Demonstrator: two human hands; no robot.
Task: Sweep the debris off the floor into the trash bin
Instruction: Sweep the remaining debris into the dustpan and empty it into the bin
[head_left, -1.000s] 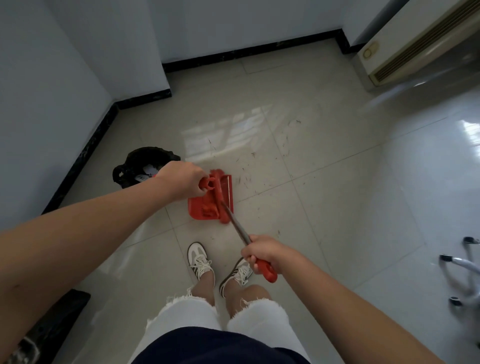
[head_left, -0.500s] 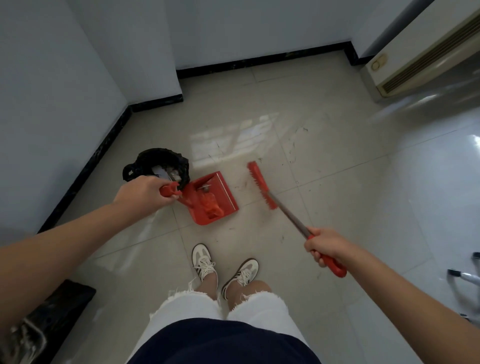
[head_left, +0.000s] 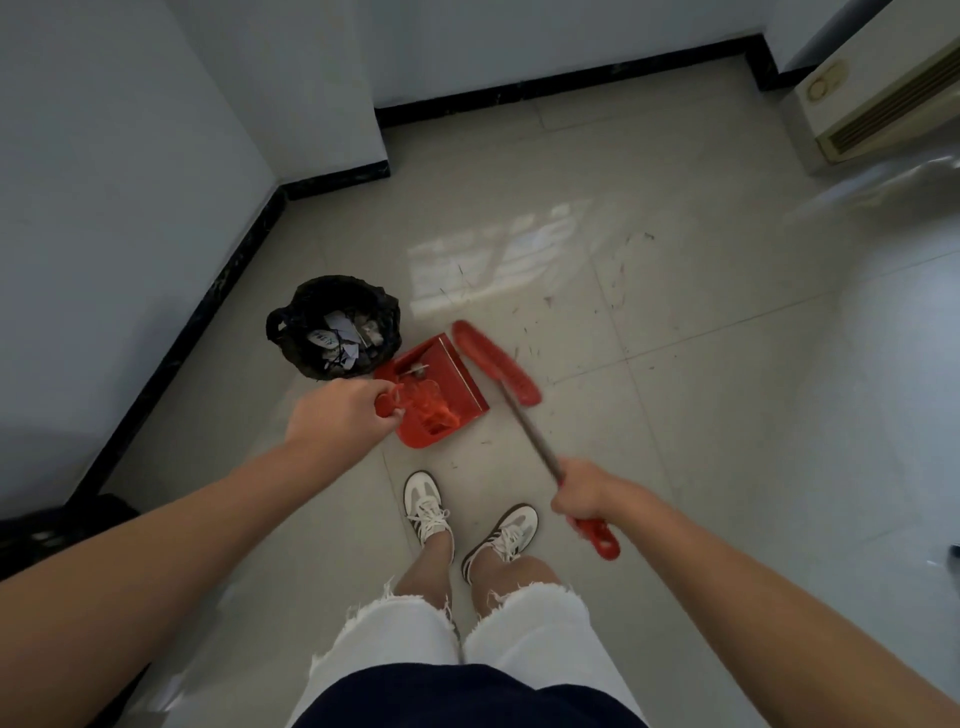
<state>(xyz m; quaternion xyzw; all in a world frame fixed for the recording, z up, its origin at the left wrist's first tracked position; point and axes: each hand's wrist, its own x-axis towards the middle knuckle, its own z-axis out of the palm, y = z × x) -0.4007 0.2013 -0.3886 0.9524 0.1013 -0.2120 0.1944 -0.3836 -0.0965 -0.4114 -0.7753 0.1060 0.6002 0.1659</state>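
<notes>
You had your left hand (head_left: 337, 421) closed around the handle of the red dustpan (head_left: 441, 389), which sat on the floor just beside the black-lined trash bin (head_left: 332, 325), its open lip facing away from the bin. Your right hand (head_left: 587, 499) was clenched on the broom (head_left: 524, 421) near the handle's red end, with the red brush head lying right along the dustpan's lip. To do this stroke well, you needed to press the lip flat to the tile and pull the bristles in short, low passes so nothing slipped underneath. The debris (head_left: 524, 327), fine dark specks, lay scattered on the floor on the far side of the dustpan from the bin, beyond the brush head and well apart from both hands. A little already sat inside the pan. I judged several passes remained.
</notes>
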